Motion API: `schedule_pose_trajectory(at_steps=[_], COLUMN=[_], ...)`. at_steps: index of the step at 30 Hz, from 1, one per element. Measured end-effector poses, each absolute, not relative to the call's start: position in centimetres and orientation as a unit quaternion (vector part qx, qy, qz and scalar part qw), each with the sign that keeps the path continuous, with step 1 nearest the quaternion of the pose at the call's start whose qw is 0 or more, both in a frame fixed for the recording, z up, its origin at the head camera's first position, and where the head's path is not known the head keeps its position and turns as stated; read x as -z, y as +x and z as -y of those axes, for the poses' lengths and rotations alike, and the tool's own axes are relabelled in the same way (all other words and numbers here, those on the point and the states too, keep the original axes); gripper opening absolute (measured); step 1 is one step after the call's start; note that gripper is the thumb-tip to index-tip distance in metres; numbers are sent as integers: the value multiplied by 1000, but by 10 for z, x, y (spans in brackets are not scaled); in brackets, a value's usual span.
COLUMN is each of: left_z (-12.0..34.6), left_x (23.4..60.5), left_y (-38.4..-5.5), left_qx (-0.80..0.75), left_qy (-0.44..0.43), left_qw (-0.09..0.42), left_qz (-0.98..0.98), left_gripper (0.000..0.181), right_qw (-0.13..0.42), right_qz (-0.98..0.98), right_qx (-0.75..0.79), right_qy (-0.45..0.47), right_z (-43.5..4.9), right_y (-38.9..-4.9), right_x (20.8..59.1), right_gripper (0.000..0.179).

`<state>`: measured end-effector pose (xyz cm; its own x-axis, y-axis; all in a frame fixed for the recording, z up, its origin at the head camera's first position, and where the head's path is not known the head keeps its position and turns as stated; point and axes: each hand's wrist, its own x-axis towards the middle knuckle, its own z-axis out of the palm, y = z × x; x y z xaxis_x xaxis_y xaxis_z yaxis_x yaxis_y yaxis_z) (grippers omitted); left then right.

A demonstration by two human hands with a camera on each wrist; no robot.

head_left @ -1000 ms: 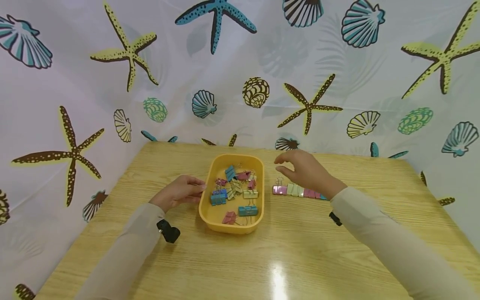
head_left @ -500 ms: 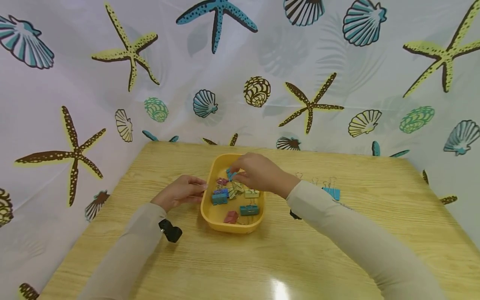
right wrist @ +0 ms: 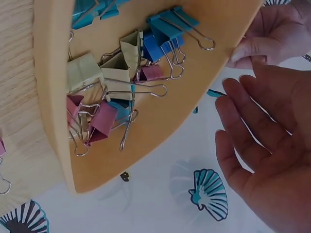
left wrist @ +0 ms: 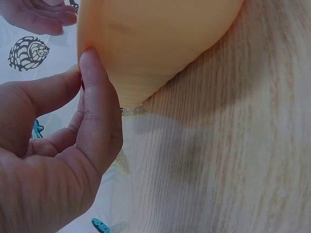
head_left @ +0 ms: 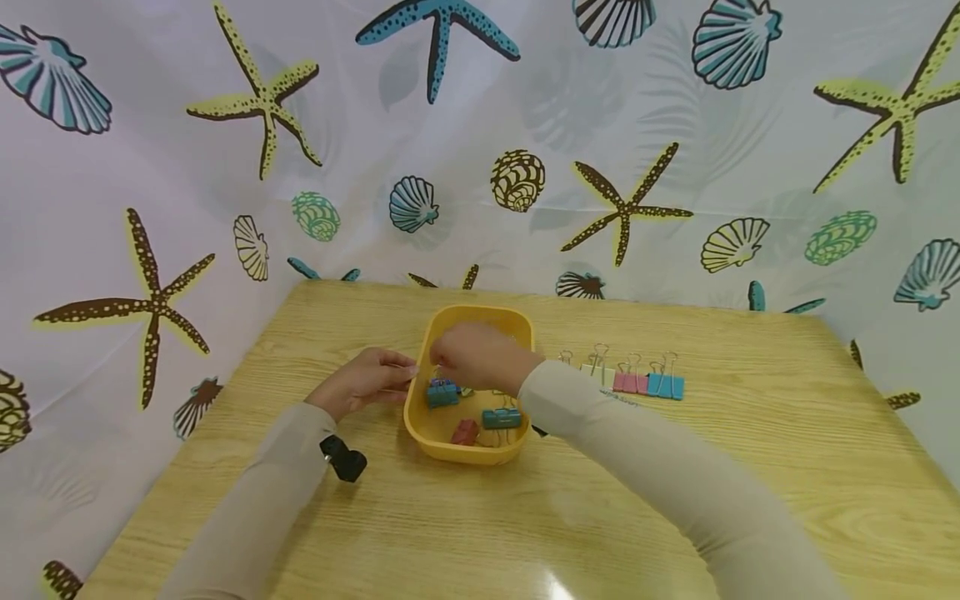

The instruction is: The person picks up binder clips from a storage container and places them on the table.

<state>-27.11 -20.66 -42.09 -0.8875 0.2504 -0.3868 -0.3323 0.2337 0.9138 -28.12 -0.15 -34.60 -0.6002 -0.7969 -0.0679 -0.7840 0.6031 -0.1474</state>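
A yellow plastic tray (head_left: 465,454) holds loose binder clips in several colours. My left hand (head_left: 365,382) pinches its left rim between thumb and fingers, as the left wrist view of the tray wall (left wrist: 160,34) also shows. Over the tray is my right hand (head_left: 480,354), blurred, hiding the clips at the back. In the right wrist view its fingers (right wrist: 233,109) are loosely bent with nothing between them. Below lie a teal clip (right wrist: 167,26), a cream clip (right wrist: 85,74) and a dark pink clip (right wrist: 102,119). Near the tray's front are another teal clip (head_left: 501,418) and a red-pink clip (head_left: 465,432).
Right of the tray, binder clips stand in a row, handles up, among them a pink clip (head_left: 630,382) and a blue clip (head_left: 666,386). My right sleeve (head_left: 660,467) partly covers that row. Behind the wooden table (head_left: 322,533) hangs a patterned cloth (head_left: 480,242).
My right hand has moved left from the row of clips, passing over the tray's right side, and now hovers over its left part. The left hand stays at the rim.
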Motion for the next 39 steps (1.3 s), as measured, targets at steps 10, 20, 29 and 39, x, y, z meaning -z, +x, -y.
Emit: schedule_pose_trajectory(at_steps=[10, 20, 29, 39], left_z=[207, 208, 209, 208], left_x=[420, 420, 423, 424], left_y=[-271, -269, -270, -271], left_qx=[-617, -620, -621, -617], left_qy=[-20, -13, -11, -18], left_qw=[237, 237, 238, 237], left_qz=[-751, -747, -747, -750], left_gripper=[42, 43, 44, 42], right_qw=[67, 71, 91, 82], right_qz=[-898, -913, -914, -918], right_qx=[25, -16, 11, 6], right_qy=[-433, -403, -396, -387], right_z=[15, 23, 28, 27], right_y=[-281, -279, -279, -281], right_x=[362, 371, 374, 376], right_gripper=[14, 19, 15, 21])
